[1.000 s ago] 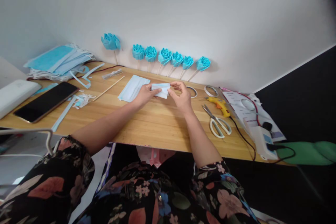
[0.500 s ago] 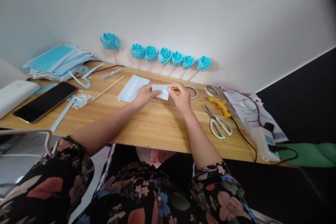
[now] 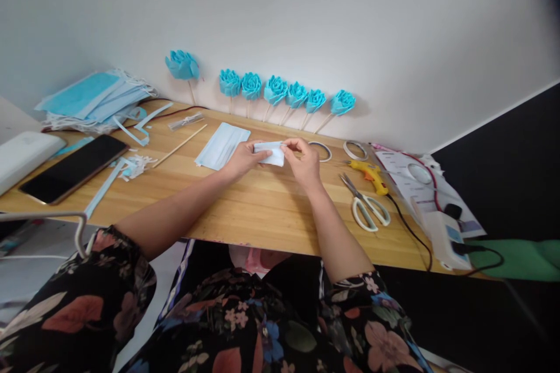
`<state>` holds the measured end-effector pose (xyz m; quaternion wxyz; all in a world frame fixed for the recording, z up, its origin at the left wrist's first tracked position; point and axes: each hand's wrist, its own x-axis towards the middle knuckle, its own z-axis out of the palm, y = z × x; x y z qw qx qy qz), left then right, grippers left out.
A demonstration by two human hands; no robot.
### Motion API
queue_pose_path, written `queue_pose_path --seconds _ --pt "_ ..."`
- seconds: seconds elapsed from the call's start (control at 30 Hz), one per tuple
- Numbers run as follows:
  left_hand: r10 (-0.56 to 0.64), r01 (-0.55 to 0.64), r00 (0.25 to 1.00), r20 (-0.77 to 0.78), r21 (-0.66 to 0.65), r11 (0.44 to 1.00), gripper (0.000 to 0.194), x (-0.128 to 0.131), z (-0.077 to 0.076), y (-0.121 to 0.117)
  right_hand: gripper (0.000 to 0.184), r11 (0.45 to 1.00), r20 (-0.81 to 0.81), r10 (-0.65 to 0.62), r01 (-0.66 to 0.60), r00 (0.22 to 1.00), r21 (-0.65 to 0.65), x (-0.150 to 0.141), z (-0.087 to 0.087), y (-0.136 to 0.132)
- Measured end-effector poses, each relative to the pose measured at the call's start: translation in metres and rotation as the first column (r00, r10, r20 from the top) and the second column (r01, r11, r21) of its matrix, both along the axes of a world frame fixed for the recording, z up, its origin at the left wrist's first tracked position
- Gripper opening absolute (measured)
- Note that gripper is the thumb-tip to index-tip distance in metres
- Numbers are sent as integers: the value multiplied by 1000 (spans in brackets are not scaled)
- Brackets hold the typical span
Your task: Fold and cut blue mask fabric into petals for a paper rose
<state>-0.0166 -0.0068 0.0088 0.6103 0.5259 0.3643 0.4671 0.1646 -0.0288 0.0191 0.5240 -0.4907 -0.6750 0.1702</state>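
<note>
Between my two hands, a little above the wooden table, is a small folded piece of light blue face mask. My left hand pinches its left end, thumb on top. The fingers of my right hand are closed on its upper right corner. Just left of my left hand lies a flat face mask piece, pale blue and pleated, without visible ear loops. Several blue flowers on thin sticks lean against the wall behind my hands.
Scissors, a yellow glue gun and tape rolls lie at right, near a power strip. At left are a mask stack, a phone, a wooden stick and scraps on the table.
Both hands keep their hold on the folded mask piece, which has barely shifted. The camera view has moved slightly.
</note>
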Motion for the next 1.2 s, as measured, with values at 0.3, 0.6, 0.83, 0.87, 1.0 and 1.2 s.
queue_pose_path --seconds 0.3,0.6,0.83,0.87,1.0,1.2 --pt "10 -10 1000 1 29 1000 40 -1 0 1 24 998 -51 29 -32 998 -60 2 -2 3" --pt "54 -50 998 -27 121 991 35 -1 -2 5 6 996 14 70 -70 997 46 -1 2 -1" --pt "109 -106 994 -12 154 982 22 -2 -6 11 6 986 82 110 -120 991 120 -2 2 -1" --pt "109 -106 994 -9 157 982 21 -2 -5 11 6 986 82 108 -117 991 116 -2 1 -1" --pt "84 -82 996 -5 163 983 19 -2 -2 7 9 994 23 97 -98 995 51 -3 -1 -1" --pt "39 -34 998 -43 124 992 23 -2 -2 5 17 988 -97 116 -125 988 -92 -2 -5 2"
